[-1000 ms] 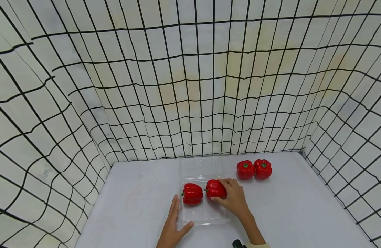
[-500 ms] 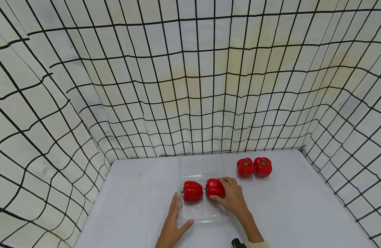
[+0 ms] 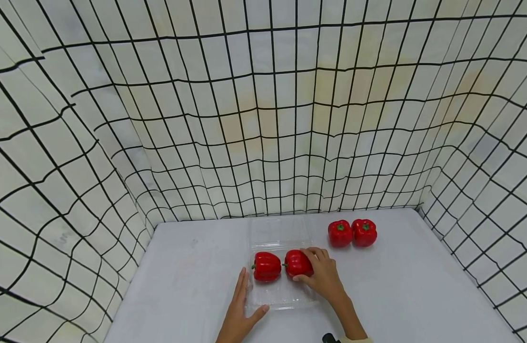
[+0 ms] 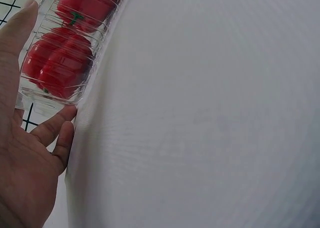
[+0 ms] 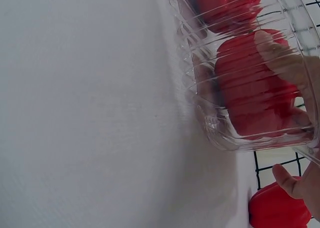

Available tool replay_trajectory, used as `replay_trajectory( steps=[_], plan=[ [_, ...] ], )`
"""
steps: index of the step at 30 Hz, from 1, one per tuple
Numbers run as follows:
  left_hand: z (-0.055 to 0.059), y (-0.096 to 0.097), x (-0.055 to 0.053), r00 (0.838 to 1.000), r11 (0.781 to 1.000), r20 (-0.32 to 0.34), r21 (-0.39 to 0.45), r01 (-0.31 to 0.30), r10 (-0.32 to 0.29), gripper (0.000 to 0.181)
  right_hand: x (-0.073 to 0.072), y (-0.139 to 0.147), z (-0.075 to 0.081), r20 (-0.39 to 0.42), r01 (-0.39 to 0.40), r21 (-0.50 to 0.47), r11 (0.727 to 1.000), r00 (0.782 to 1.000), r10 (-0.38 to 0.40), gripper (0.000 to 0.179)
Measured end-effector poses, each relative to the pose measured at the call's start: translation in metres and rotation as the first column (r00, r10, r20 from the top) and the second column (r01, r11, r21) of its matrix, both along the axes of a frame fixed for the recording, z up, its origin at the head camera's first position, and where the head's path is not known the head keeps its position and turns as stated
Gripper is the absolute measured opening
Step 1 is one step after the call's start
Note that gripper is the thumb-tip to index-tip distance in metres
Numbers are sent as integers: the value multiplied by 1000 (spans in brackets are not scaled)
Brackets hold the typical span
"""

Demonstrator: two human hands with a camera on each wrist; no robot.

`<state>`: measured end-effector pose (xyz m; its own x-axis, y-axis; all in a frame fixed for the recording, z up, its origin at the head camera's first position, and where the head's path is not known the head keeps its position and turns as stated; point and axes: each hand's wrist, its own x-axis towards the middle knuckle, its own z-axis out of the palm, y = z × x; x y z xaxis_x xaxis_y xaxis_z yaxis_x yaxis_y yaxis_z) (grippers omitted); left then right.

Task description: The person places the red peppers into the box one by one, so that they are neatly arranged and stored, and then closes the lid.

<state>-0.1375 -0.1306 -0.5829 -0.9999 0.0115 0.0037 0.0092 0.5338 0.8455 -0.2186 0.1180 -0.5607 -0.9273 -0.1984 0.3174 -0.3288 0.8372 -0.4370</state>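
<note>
A clear plastic clamshell box [image 3: 282, 296] lies on the table with its lid folded back. Inside, a red bell pepper [image 3: 267, 267] rests on its side at the left, stem pointing left. Beside it lies a second red bell pepper [image 3: 296, 264], which my right hand [image 3: 327, 275] grips with thumb in front and fingers behind. The right wrist view shows this pepper [image 5: 252, 90] and the thumb through the ribbed box wall. Along the box's left side rests my left hand [image 3: 239, 312], fingers straight and thumb spread at the near corner.
Two more red bell peppers, one [image 3: 340, 234] touching the other [image 3: 364, 233], stand upright at the back right of the white table [image 3: 190, 276]. Black netting [image 3: 263, 157] over white sheeting encloses the back and both sides. A dark rounded object [image 3: 329, 337] sits by the right sleeve.
</note>
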Motion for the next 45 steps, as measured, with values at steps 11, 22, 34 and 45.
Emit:
replay_trajectory(
  steps=[11, 22, 34, 45],
  plan=[
    [0, 0, 1, 1000, 1000, 10, 8, 7, -7, 104, 2, 1, -2, -5, 6, -16, 1000, 1000, -6, 76],
    [2, 1, -1, 1000, 1000, 19, -1, 0, 0, 104, 0, 1, -3, -2, 14, -35, 999, 1000, -14, 77],
    [2, 0, 0, 1000, 1000, 15, 13, 0, -1, 105, 3, 1, -1, 21, -4, -35, 999, 1000, 5, 79],
    [1, 0, 0, 1000, 1000, -6, 14, 5, -5, 104, 5, 0, 2, 43, 3, -56, 998, 999, 0, 77]
  ],
)
